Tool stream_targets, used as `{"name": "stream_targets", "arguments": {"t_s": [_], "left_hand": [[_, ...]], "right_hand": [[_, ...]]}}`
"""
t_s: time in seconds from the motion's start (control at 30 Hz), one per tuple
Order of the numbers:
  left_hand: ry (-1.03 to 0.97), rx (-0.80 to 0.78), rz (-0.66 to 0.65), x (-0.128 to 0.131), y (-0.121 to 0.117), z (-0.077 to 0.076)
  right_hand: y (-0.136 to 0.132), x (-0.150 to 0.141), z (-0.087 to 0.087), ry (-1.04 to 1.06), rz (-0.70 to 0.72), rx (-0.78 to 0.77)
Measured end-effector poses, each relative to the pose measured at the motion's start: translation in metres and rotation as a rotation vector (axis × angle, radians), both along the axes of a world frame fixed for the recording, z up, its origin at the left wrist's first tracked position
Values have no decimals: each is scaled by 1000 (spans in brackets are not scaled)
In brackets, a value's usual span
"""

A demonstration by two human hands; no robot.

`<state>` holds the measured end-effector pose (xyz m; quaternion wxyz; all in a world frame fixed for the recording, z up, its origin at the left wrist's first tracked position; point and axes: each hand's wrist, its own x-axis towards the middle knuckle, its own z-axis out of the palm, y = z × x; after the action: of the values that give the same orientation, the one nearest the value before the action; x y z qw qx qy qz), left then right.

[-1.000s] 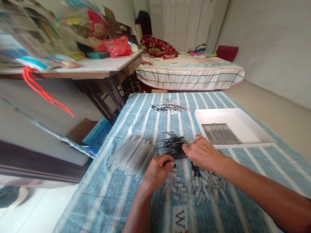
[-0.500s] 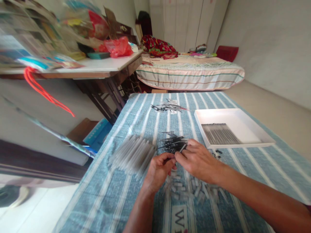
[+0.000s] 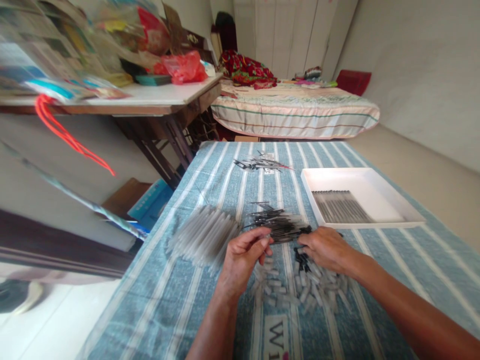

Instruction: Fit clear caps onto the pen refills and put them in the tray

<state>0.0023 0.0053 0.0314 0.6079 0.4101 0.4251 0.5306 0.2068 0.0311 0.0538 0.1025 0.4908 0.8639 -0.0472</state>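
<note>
My left hand (image 3: 245, 255) is closed in a pinch just right of a stack of translucent grey tubes (image 3: 206, 235). Whatever its fingertips hold is too small to make out. My right hand (image 3: 325, 247) has its fingers bent together over a small cluster of black pieces (image 3: 302, 259); its fingertips are partly hidden, and what is between them is unclear. A heap of thin black rods (image 3: 275, 223) lies just beyond both hands. Short translucent pieces (image 3: 318, 290) are scattered on the cloth nearer to me, below the right hand.
A white tray (image 3: 388, 197) at the right contains a row of slim grey sticks (image 3: 341, 206). Farther off lies another loose pile of thin dark sticks (image 3: 262, 163). A striped blue cloth (image 3: 168, 310) covers the table. At left stands a cluttered side table (image 3: 157, 102); a bed (image 3: 296, 107) is behind.
My right hand has moved right, away from the left hand, to the black pieces. The black rod heap is now more exposed. My left hand has stayed nearly in place.
</note>
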Motion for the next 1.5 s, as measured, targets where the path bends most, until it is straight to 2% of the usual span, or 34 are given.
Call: {"name": "stream_targets", "arguments": {"t_s": [0.13,0.33,0.47,0.53,0.57,0.67,0.73,0.83,0.93,1.07,1.5], "left_hand": [[44,-7,-36,0,0,-1],[77,-24,-50,2,0,0],[128,-36,-76,1,0,-2],[135,-44,-77,0,0,-2],[135,-46,-76,0,0,-2],[139,-52,-85,1,-1,0],[142,-57,-97,2,-2,2],[135,-64,-99,3,-3,6],[110,-68,-107,5,-4,7],[82,-68,-120,6,-4,7],[101,-72,-111,8,-4,10]], "right_hand": [[-3,-13,-4,-18,50,30],[1,-32,-6,-44,-10,-2],[6,-34,-5,-2,-24,4],[7,-30,-6,150,-57,9],[7,-26,-8,299,-85,-14],[4,-19,-16,892,-223,-244],[-1,-18,-23,1198,-344,-410],[-10,-23,-32,1526,-493,-519],[-16,-33,-36,1751,-563,-565],[-20,-43,-38,1865,-615,-589],[-23,-53,-42,1884,-652,-574]]}}
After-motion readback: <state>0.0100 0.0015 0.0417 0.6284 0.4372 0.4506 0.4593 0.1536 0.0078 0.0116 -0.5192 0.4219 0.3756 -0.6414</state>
